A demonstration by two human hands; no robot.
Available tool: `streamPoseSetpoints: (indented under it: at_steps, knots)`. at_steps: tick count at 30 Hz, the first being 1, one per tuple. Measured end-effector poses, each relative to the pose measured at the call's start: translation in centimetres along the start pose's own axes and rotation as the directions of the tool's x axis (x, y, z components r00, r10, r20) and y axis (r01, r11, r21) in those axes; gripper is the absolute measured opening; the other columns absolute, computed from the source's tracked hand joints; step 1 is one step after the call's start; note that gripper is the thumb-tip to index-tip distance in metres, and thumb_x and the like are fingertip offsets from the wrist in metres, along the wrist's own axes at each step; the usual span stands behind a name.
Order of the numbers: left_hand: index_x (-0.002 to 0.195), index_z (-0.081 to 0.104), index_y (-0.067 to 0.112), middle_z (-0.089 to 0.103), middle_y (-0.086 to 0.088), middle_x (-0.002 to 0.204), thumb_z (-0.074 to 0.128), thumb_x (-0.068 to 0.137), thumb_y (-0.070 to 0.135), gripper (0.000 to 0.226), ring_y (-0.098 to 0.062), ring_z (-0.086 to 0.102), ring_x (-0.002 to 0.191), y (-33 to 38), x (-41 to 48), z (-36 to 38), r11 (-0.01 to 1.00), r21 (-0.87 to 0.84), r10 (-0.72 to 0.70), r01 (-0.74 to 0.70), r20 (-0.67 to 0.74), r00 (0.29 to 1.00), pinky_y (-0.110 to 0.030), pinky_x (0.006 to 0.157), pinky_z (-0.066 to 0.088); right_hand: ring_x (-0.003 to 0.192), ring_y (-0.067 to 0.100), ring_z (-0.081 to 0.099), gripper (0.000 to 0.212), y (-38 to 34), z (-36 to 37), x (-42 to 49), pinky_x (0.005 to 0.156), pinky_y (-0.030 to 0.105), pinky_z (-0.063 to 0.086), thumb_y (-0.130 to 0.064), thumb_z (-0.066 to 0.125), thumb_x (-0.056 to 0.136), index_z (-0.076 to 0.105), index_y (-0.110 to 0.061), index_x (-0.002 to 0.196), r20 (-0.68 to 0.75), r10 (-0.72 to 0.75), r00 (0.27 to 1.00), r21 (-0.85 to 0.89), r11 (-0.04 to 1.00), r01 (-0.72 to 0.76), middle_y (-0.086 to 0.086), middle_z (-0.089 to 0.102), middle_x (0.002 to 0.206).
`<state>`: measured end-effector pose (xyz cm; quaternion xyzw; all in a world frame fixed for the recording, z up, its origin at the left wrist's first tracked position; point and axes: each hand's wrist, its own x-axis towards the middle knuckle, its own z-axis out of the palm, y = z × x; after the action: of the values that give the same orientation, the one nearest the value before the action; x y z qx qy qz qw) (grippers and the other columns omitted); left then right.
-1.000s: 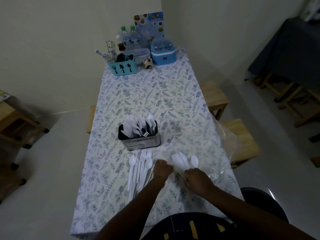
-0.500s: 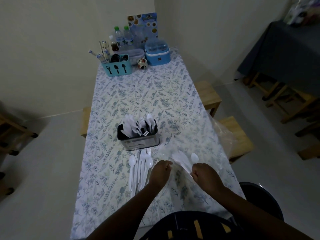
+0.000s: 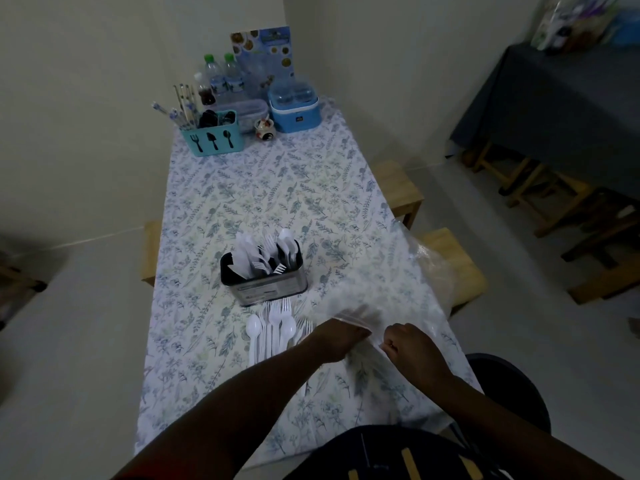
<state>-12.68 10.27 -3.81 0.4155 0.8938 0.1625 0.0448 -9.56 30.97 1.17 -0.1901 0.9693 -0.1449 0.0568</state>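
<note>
A clear plastic bag lies blurred on the near right of the table, its far end trailing over the right edge. My left hand grips one side of its near end and my right hand pinches the other side. No cutlery shows inside the bag. Loose white plastic forks and spoons lie in a row just left of my left hand. Behind them a dark cutlery holder stands full of white forks, spoons and knives.
The table wears a floral cloth. At its far end stand a teal cutlery caddy, a blue container, water bottles and a menu card. Wooden stools flank the right side; a black chair is nearby.
Both hands have drawn closer together on the bag. Its plastic has shifted and blurred, and the white spoons seen through it earlier no longer show.
</note>
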Motion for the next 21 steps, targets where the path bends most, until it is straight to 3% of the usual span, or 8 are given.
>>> streamPoseSetpoints:
  at_steps: [3, 7, 11, 14, 17, 21]
  knots:
    - [0.106, 0.07, 0.011, 0.073, -0.006, 0.101, 0.077, 0.073, 0.004, 0.035, -0.021, 0.071, 0.091, 0.1, 1.4, -0.2, 0.999, -0.01, 0.044, -0.044, 0.056, 0.997, -0.028, 0.078, 0.056, 0.059, 0.013, 0.044, 0.038, 0.1, -0.2, 0.1, 0.051, 0.027, 0.031, -0.016, 0.07, 0.078, 0.037, -0.023, 0.064, -0.022, 0.008, 1.0, 0.007, 1.0, -0.008, 0.0, 0.05, 0.06]
    - [0.131, 0.056, 0.009, 0.059, -0.012, 0.13, 0.059, 0.087, -0.002, 0.045, -0.029, 0.056, 0.119, 1.2, 3.0, -1.7, 0.999, 0.027, -0.052, 0.047, 0.273, 0.961, -0.037, 0.101, 0.043, 0.062, 0.018, 0.049, 0.025, 0.2, -0.6, 0.2, 0.052, 0.032, 0.036, -0.016, 0.066, 0.081, 0.048, -0.017, 0.064, -0.026, 0.031, 0.999, 0.03, 0.999, -0.03, 0.002, 0.053, 0.063]
    - [0.136, 0.052, 0.015, 0.058, -0.011, 0.131, 0.058, 0.088, 0.002, 0.05, -0.028, 0.056, 0.118, 1.3, 3.2, -1.9, 0.993, 0.04, -0.119, 0.112, 0.351, 0.929, -0.036, 0.099, 0.046, 0.063, 0.018, 0.049, 0.03, 0.3, -0.8, 0.2, 0.053, 0.029, 0.032, -0.016, 0.067, 0.08, 0.042, -0.021, 0.064, -0.038, 0.021, 0.999, 0.036, 0.999, -0.019, 0.003, 0.054, 0.064]
    - [0.138, 0.049, 0.021, 0.059, -0.009, 0.129, 0.051, 0.094, 0.008, 0.046, -0.027, 0.059, 0.114, 0.9, 3.0, -1.2, 0.989, 0.092, -0.144, 0.12, 0.346, 0.927, -0.036, 0.098, 0.048, 0.064, 0.018, 0.05, 0.026, 0.5, -0.8, 0.1, 0.054, 0.028, 0.031, -0.017, 0.068, 0.08, 0.046, -0.019, 0.066, -0.034, 0.018, 0.999, 0.023, 1.0, -0.017, 0.003, 0.055, 0.065]
    - [0.133, 0.054, 0.013, 0.06, -0.011, 0.129, 0.042, 0.099, 0.01, 0.036, -0.027, 0.058, 0.115, 1.2, 3.2, -1.4, 0.983, 0.101, -0.175, 0.151, 0.302, 0.937, -0.032, 0.1, 0.042, 0.063, 0.018, 0.051, 0.023, 0.7, -0.5, 0.1, 0.053, 0.027, 0.032, -0.016, 0.069, 0.079, 0.05, -0.016, 0.066, -0.038, 0.007, 0.999, 0.024, 1.0, -0.006, 0.002, 0.054, 0.064]
    - [0.111, 0.066, 0.003, 0.068, -0.014, 0.109, 0.031, 0.1, 0.012, 0.037, -0.027, 0.066, 0.099, 1.2, 3.3, -1.3, 0.977, 0.176, -0.139, 0.123, 0.084, 0.987, -0.031, 0.089, 0.049, 0.062, 0.017, 0.05, 0.027, 1.0, -0.2, 0.2, 0.053, 0.027, 0.031, -0.019, 0.072, 0.077, 0.049, -0.017, 0.066, -0.029, -0.007, 1.0, 0.001, 1.0, 0.007, 0.001, 0.053, 0.063]
